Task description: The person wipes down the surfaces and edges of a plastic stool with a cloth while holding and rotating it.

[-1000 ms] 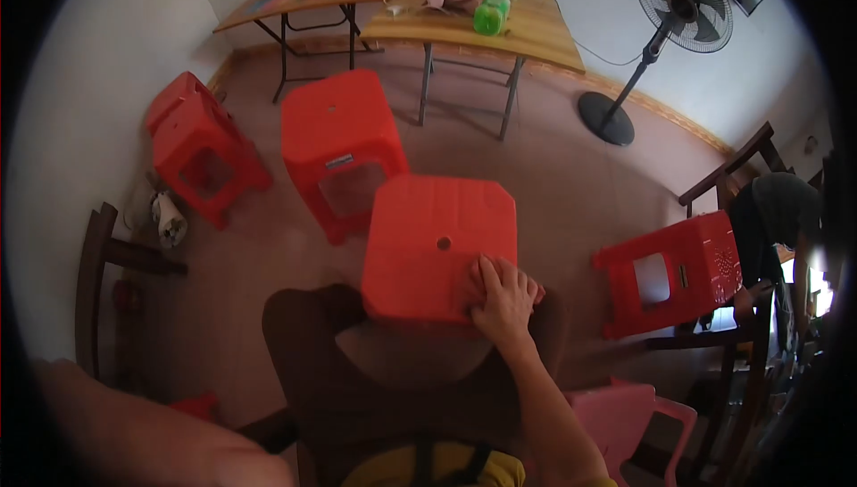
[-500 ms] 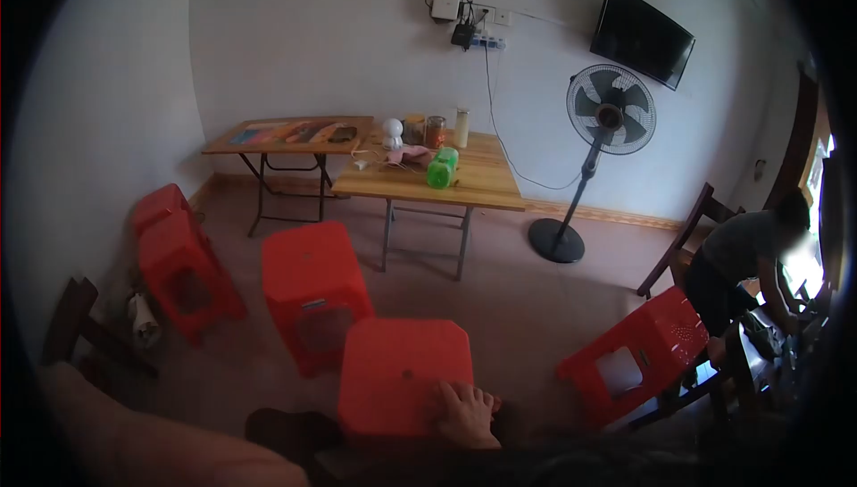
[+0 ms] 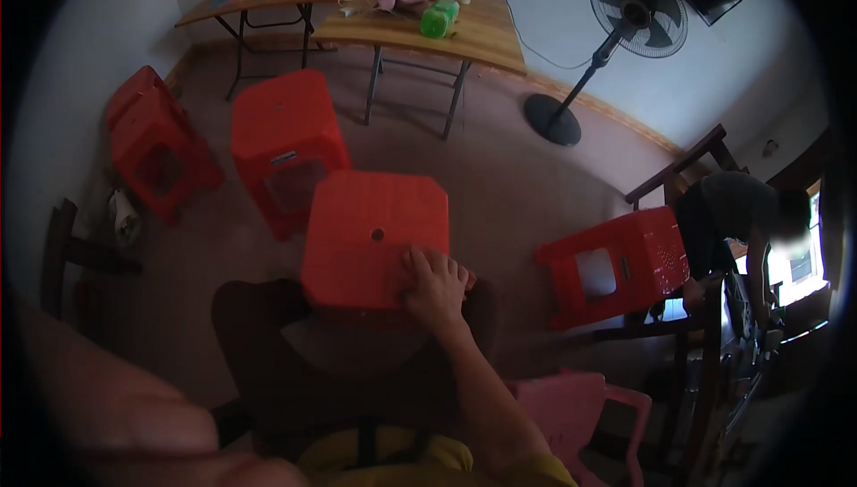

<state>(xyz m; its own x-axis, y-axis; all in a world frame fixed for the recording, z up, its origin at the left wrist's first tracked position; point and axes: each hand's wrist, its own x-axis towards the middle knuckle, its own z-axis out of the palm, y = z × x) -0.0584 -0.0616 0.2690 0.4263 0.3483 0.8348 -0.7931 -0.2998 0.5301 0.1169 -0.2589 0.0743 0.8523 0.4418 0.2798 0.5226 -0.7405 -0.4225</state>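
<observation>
A red plastic stool (image 3: 357, 219), square with a small round hole in its seat, stands between my knees. My right hand (image 3: 433, 286) grips its right edge near the front corner, with fingers curled over the rim. Close to the camera at the lower left is my left hand (image 3: 143, 407), large and blurred. Part of it is cut off, and whether it holds anything is not visible. A second red stool (image 3: 286, 116) stands just beyond the first, on its left.
More red stools (image 3: 156, 143) stack by the left wall; another red stool (image 3: 616, 264) tilts at right, near a bending person (image 3: 732, 219). A pink chair (image 3: 571, 416) is at lower right. Beyond are a wooden table (image 3: 482, 41) with jars and a standing fan (image 3: 558, 119).
The view has tilted down, bringing my legs and the pink chair into sight. My right hand stays on the stool's right edge. My left hand appears larger and nearer the camera.
</observation>
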